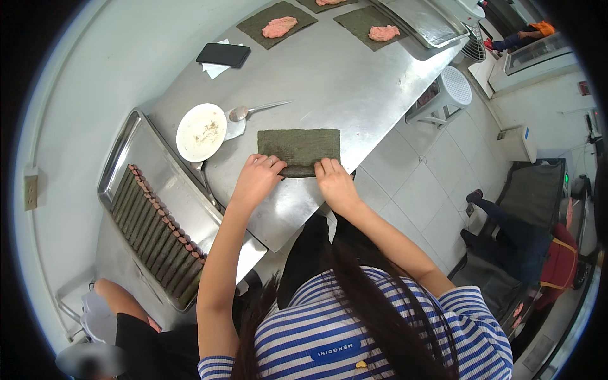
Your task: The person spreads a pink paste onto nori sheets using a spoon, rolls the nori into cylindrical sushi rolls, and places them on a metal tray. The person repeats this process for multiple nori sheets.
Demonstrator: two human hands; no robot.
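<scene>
While both hands press on it, the seaweed sheet [299, 147] lies flat on the steel table [329, 76], near edge half-rolled. Left hand [256, 179] and right hand [335, 183] curl onto the roll, fingers down. Sheet looks thin, brittle, tear-prone: grip the rolled edge evenly. No packages or labels legible; finished rolls [158, 231] line the tray [120, 152] on my left.

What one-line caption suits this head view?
Both hands, left hand and right hand, roll a seaweed sheet on a steel table.

Four seaweed sheets [299, 144], one plate [201, 132], one spoon [256, 111], one phone [223, 54].
</scene>
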